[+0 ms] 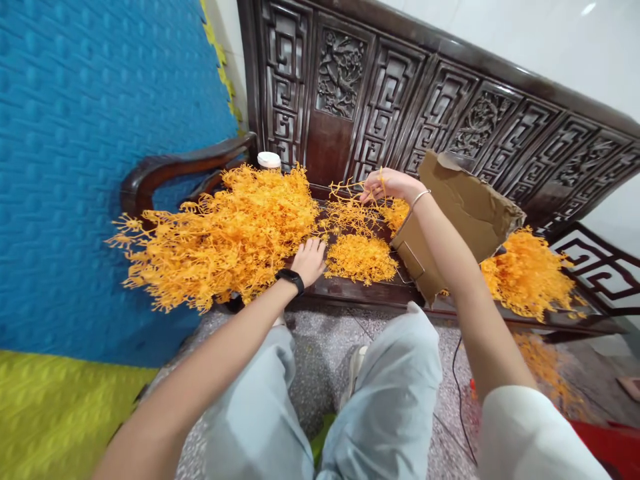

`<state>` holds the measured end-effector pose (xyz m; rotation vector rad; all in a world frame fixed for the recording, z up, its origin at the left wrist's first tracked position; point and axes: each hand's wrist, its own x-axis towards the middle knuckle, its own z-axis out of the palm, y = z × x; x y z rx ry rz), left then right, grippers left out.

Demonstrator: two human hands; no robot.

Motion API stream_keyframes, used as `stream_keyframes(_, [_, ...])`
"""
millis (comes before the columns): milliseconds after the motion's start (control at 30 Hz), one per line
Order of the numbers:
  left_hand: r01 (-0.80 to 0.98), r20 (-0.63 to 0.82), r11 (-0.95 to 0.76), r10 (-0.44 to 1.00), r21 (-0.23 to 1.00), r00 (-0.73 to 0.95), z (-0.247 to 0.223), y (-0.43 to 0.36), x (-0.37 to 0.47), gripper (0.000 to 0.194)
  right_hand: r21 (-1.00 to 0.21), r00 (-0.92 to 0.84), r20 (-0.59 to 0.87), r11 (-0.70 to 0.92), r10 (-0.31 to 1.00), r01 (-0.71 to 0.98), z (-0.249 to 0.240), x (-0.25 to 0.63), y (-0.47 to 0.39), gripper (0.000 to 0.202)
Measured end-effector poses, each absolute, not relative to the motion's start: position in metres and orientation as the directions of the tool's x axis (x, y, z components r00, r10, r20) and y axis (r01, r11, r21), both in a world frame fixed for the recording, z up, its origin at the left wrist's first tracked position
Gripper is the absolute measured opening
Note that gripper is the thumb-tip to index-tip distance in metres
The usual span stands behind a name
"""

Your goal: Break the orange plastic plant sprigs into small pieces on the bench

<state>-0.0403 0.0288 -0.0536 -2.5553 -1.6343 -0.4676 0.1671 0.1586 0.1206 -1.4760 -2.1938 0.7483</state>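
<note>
My left hand (309, 261), below a black wristband, rests palm down with its fingers spread, at the right edge of a large heap of orange branching pieces (235, 233). My right hand (383, 185), with a bracelet at the wrist, is closed on an orange branch (345, 189) above the bench seat. Under it lie loose orange branches (353, 217). A small orange pile (363, 259) sits between my hands, nearer the seat's front edge. Right of it, a cardboard piece (455, 207) stands tilted, partly behind my right forearm.
The dark carved bench back (333, 143) runs behind everything. A white-lidded container (269, 160) stands behind the large heap. Another orange pile (533, 277) lies right of the cardboard. A black cable (454, 373) trails over the floor; a blue mat (100, 133) stands at the left.
</note>
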Motion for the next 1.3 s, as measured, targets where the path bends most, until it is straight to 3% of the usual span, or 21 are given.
stream_keyframes(100, [0.892,0.277,-0.442,0.872,0.090,0.404,-0.055,0.027,-0.038,0.045,-0.740,-0.437,-0.144,0.196,0.888,0.643,0.125,0.172,0.155,0.012])
stream_keyframes(167, [0.891,0.268,-0.448,0.870,0.076,0.414,-0.055,0.025,-0.037,0.045,-0.715,-0.412,-0.132,0.201,0.902,0.669,0.121,0.174,0.157,0.011])
stream_keyframes(333, [0.884,0.263,-0.467,0.856,0.028,0.444,-0.054,0.019,-0.041,0.042,-0.384,-0.287,0.083,0.297,0.954,0.875,0.100,0.173,0.180,0.010])
stream_keyframes(433, [0.887,0.237,-0.461,0.864,0.016,0.444,-0.054,0.018,-0.047,0.041,-0.175,-0.159,0.294,0.216,0.943,0.961,0.093,0.167,0.204,0.017])
stream_keyframes(500, [0.896,0.204,-0.444,0.879,0.020,0.431,-0.056,0.018,-0.052,0.039,-0.139,-0.076,0.357,0.134,0.931,0.981,0.089,0.163,0.217,0.022])
stream_keyframes(700, [0.912,0.150,-0.411,0.901,-0.009,0.408,-0.064,0.019,-0.061,0.028,-0.285,0.005,0.182,0.048,0.983,0.957,0.044,0.145,0.225,0.058])
stream_keyframes(867, [0.924,0.124,-0.383,0.916,-0.013,0.382,-0.065,0.019,-0.063,0.032,-0.455,-0.248,0.052,0.244,0.967,0.856,0.018,0.111,0.216,0.033])
stream_keyframes(933, [0.935,0.123,-0.355,0.927,-0.016,0.355,-0.062,0.020,-0.064,0.034,-0.658,-0.394,0.031,0.315,0.919,0.684,0.021,0.093,0.210,0.032])
stream_keyframes(1000, [0.951,0.138,-0.308,0.941,-0.023,0.309,-0.058,0.021,-0.063,0.037,-0.860,-0.539,0.072,0.326,0.839,0.393,0.028,0.073,0.202,0.034])
stream_keyframes(1067, [0.968,0.156,-0.250,0.955,-0.032,0.252,-0.054,0.022,-0.062,0.040,-0.928,-0.631,0.123,0.314,0.766,0.200,0.035,0.051,0.194,0.039])
stream_keyframes(1167, [0.981,0.162,-0.190,0.967,-0.043,0.195,-0.050,0.024,-0.059,0.044,-0.812,-0.651,0.126,0.455,0.749,0.366,0.041,0.012,0.184,0.056])
stream_keyframes(1233, [0.985,0.154,-0.168,0.973,-0.044,0.173,-0.049,0.025,-0.059,0.047,-0.573,-0.631,0.112,0.569,0.767,0.590,0.040,-0.012,0.179,0.063])
stream_keyframes(1300, [0.989,0.145,-0.142,0.979,-0.041,0.146,-0.049,0.026,-0.060,0.049,-0.360,-0.624,0.069,0.603,0.779,0.712,0.037,-0.032,0.175,0.055])
